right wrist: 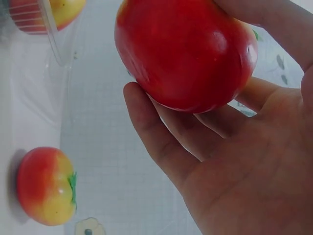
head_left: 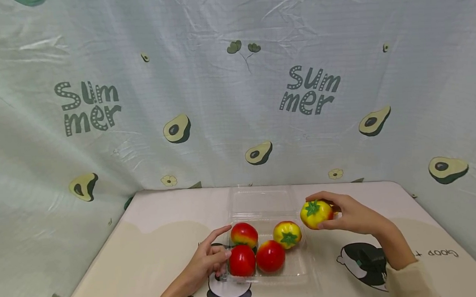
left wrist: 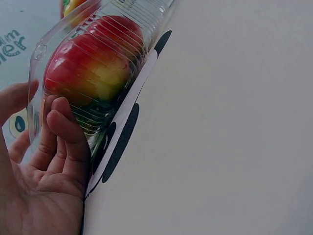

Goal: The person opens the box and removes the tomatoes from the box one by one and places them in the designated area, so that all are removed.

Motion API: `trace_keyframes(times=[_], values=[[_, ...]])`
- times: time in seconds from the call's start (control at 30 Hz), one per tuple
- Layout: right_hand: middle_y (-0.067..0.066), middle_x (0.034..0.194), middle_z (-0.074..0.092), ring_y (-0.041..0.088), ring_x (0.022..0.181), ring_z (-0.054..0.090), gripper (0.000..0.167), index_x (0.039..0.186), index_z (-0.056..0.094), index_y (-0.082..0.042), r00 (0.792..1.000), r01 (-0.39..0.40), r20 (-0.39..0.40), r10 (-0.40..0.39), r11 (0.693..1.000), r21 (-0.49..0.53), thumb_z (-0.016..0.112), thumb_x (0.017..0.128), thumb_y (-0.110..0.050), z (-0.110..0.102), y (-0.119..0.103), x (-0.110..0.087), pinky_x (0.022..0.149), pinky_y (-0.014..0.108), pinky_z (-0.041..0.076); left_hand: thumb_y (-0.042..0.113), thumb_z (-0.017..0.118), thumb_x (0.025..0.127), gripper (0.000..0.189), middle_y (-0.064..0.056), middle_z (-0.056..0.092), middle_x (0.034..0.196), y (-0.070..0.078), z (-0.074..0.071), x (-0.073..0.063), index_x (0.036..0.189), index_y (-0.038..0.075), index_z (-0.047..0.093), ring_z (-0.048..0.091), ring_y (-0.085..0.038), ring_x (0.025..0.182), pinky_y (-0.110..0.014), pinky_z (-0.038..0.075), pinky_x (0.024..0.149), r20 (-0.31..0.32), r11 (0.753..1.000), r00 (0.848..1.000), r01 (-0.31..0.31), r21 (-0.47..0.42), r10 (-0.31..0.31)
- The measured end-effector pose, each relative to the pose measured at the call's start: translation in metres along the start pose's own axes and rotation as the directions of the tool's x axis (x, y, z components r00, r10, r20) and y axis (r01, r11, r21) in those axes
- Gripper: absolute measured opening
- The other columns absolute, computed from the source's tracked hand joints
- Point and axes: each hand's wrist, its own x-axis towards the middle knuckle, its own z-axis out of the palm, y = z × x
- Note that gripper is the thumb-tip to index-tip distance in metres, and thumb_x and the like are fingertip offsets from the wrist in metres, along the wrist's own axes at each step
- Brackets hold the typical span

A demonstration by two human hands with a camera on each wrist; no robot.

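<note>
My right hand (head_left: 352,214) grips a red-and-yellow tomato (head_left: 315,214) with a green leafy top, raised just right of a clear plastic box (head_left: 297,270). In the right wrist view its glossy red underside faces the camera, with fingers and thumb around it. At the box's left edge, my left hand (head_left: 205,262) holds the rim, some fingers curled against the outer wall in the left wrist view. Inside the box are several similar tomatoes: two red ones (head_left: 270,256) in front, a red-and-yellow one (head_left: 244,234) behind at left, and a yellow-topped one (head_left: 287,234) at right.
Another tomato (right wrist: 46,186) stands on the table, mostly hidden behind my right hand in the head view. The box's clear lid (head_left: 261,202) lies open toward the back. A pale curtain (head_left: 214,87) printed with avocados hangs behind the table (head_left: 146,252).
</note>
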Motion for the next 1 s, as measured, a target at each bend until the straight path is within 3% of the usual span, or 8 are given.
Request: trace_keyframes(times=[1.0], values=[[0.018, 0.137, 0.060, 0.007, 0.106, 0.060, 0.060, 0.141, 0.057, -0.007, 0.992, -0.053, -0.111, 0.051, 0.999, -0.011, 0.081, 0.088, -0.022, -0.006, 0.017, -0.002, 0.090, 0.018, 0.053, 0.018, 0.060, 0.102, 0.071, 0.008, 0.054, 0.069, 0.000, 0.002, -0.001, 0.163, 0.012, 0.023, 0.053, -0.008, 0.060, -0.020, 0.048, 0.059, 0.002, 1.000, 1.000, -0.015, -0.004, 0.015]])
